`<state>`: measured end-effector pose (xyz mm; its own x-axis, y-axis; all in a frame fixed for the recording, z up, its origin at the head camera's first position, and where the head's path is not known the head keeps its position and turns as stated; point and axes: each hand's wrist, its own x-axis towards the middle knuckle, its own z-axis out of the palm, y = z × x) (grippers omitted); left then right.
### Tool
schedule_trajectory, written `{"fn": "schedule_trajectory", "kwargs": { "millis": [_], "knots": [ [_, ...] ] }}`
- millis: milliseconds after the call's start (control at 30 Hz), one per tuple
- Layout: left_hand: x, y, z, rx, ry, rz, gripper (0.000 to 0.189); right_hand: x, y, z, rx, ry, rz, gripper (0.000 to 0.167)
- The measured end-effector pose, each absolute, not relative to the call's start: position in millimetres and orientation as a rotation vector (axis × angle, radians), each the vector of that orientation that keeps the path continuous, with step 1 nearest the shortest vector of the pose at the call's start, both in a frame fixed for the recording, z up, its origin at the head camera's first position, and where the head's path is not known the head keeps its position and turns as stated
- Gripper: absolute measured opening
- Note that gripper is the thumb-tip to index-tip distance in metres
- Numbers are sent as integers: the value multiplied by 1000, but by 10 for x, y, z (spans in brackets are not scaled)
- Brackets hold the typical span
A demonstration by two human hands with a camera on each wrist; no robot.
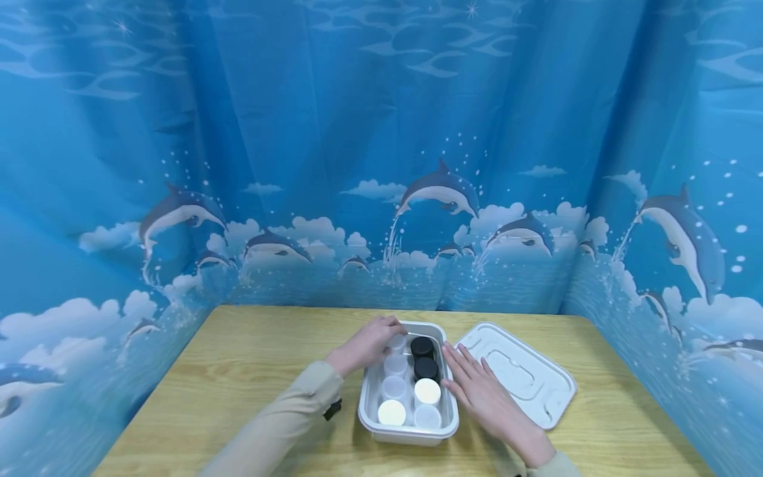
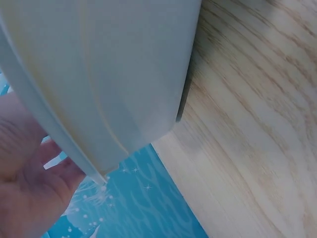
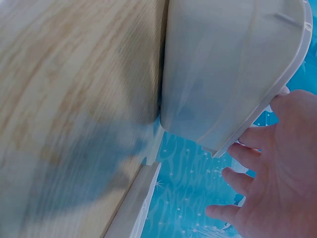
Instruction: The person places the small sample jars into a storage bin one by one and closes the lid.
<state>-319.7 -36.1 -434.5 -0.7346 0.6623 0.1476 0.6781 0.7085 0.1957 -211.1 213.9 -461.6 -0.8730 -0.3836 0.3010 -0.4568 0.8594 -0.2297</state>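
Note:
A white rectangular box (image 1: 408, 438) stands on the table, holding two rows of small round jars. My left hand (image 1: 372, 341) reaches over its far left corner, fingers curled down on a translucent-lidded jar (image 1: 396, 343) at the back of the left row. In the left wrist view the box wall hides most of those fingers. My right hand (image 1: 483, 391) lies along the box's right side, fingers straight and spread, fingertips right at the rim. Two black-lidded jars (image 1: 426, 368) sit at the back of the right row; a white-lidded jar (image 1: 427, 391) is nearer.
To the right of the box, a white lid (image 1: 536, 381) with a moulded pattern lies flat on the wooden table (image 1: 256, 371), partly behind my right hand. A blue dolphin-print curtain (image 1: 334, 132) closes off the back and both sides.

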Motion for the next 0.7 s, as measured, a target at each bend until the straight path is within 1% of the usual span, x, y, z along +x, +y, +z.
{"fn": "schedule_trajectory", "kwargs": {
  "millis": [400, 700],
  "knots": [
    [-3196, -317, -4326, -1132, -2794, -276, 38, -2122, 2132, -4621, 626, -2811, 441, 59],
    [-3193, -324, -4351, -1113, -2801, -189, 35, -2115, 2120, -4622, 635, -2810, 440, 60]
  ]
}}
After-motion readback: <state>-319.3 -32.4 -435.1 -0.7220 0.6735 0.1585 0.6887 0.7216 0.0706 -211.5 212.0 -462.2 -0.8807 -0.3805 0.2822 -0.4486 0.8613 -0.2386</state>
